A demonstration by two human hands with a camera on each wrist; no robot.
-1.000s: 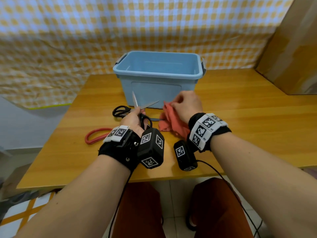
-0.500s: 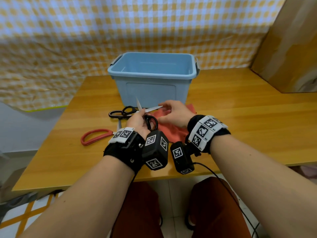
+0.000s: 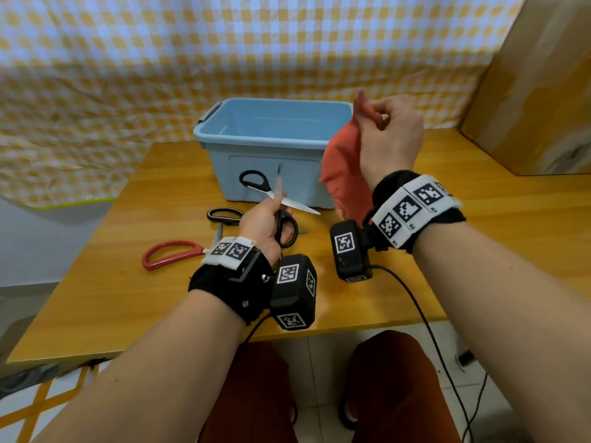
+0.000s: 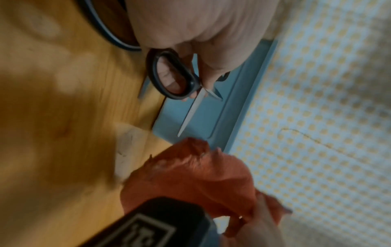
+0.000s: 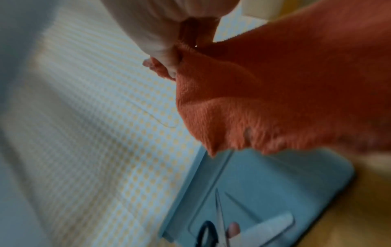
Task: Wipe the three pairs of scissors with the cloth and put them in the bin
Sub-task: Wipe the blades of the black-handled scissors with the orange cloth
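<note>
My left hand [image 3: 267,219] holds black-handled scissors [image 3: 284,203] with the blades spread apart, just in front of the light blue bin [image 3: 271,135]. In the left wrist view my fingers curl through one handle loop of the black scissors [image 4: 171,75]. My right hand [image 3: 388,135] pinches the orange-red cloth [image 3: 343,167] and holds it up in the air beside the bin's right front corner; the cloth [image 5: 275,86] hangs loose. A second black pair [image 3: 224,215] and a red-handled pair [image 3: 169,252] lie on the wooden table [image 3: 479,238] to my left.
A yellow checked sheet [image 3: 224,52] hangs behind the table. A brown cardboard board [image 3: 537,91] leans at the back right. The bin [image 5: 264,192] shows nothing inside from here. A black cable [image 3: 425,318] runs off the table's front edge.
My right hand has lifted the cloth off the table and raised it beside the bin. The left hand keeps the spread black scissors and has tilted them.
</note>
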